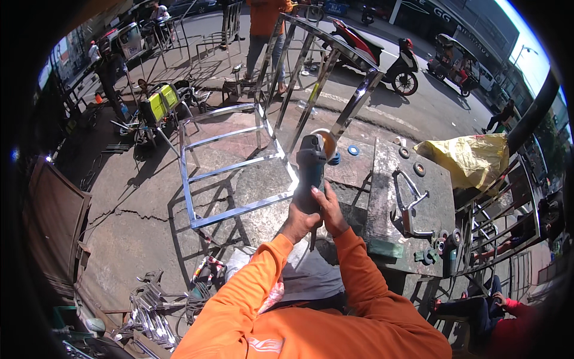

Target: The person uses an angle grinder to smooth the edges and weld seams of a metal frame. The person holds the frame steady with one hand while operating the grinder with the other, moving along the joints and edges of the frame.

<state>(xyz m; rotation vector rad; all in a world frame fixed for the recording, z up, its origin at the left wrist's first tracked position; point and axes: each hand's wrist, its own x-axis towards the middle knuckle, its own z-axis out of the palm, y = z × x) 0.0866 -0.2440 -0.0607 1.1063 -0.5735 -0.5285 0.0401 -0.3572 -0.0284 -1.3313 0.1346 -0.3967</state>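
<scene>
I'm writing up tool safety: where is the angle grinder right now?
In the head view, the angle grinder is just right of centre, gripped by the left hand and right hand, its disc close to the shiny metal frame.

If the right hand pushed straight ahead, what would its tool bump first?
Probably the shiny metal frame: the right hand holds the grinder with its disc toward it. Disc and frame may even be touching; depth is unclear.
</scene>
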